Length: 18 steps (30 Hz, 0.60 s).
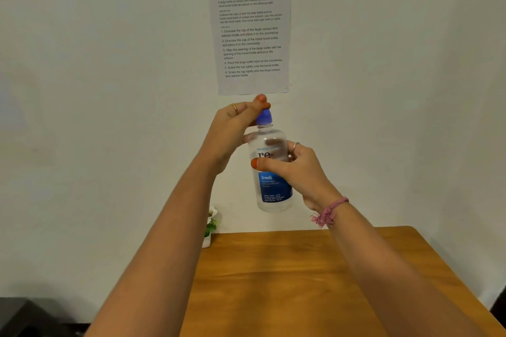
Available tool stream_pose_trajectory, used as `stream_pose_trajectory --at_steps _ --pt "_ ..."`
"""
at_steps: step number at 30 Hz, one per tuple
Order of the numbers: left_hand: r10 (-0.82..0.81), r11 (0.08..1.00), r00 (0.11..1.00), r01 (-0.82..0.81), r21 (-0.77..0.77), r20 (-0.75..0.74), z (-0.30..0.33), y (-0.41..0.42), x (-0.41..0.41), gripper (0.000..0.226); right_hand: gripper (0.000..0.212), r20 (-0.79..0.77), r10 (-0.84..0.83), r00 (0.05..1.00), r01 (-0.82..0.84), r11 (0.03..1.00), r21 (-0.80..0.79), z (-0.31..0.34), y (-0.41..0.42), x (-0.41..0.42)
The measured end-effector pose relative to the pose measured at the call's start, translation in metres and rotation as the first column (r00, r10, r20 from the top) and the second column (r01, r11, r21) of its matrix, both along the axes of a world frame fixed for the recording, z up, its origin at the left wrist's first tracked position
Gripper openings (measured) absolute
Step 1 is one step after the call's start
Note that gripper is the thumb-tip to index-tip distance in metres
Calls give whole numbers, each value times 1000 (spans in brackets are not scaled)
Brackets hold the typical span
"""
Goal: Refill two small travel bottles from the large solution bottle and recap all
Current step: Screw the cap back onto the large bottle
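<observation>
From the head view, the large solution bottle [272,169] is held upright in the air, in front of the wall and above the far edge of the wooden tabletop [301,282], touching nothing but the two hands. The right hand [301,172] has its grip closed round the middle of the body, thumb across the front of the label and fingers wrapped behind. The left hand [235,123] comes in from above with its grip pinched shut on the blue cap [264,117], fingertips over the top of it. The cap sits on the neck; whether it is loosened cannot be told.

The body is clear plastic and looks nearly full, so it is likely fairly heavy for its size. The wall probably gives a little, and a hard squeeze with the cap off could push liquid out. The smooth label and wall may be slippery if wet. The mid-body hold seems the sound one: near the weight, and clear of the neck. The cap is small and tapered, so a fingertip pinch low on its wider base would likely turn it best.

No travel bottles are in view. A printed sheet [250,33] is stuck to the wall above, and a small potted plant [210,227] stands at the tabletop's far left corner.
</observation>
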<state>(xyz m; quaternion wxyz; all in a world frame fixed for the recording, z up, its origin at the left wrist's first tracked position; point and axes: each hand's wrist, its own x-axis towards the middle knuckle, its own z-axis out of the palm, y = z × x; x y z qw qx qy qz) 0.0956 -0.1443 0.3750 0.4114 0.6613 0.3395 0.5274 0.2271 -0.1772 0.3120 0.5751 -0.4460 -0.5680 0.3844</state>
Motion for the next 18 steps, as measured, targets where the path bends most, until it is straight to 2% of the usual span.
stream_pose_trajectory --at_steps 3,7,11,13,18 --pt "86 993 996 -87 75 11 -3 0 -1 11 32 17 6 1000 -6 1000 12 1 -4 -3" --pt "-25 1000 997 25 6 75 -5 2 -5 6 35 11 14 1000 -14 1000 10 0 -8 1" --pt "-103 994 994 104 37 -28 -10 6 -7 19 33 -7 20 1000 -20 1000 -4 -2 -8 5" --pt "-62 994 995 68 83 -72 -12 7 -4 29 32 -11 22 1000 -22 1000 -5 -1 -7 6" --pt "-81 997 996 81 13 26 -10 6 -1 31 32 70 21 997 -22 1000 21 3 -5 9"
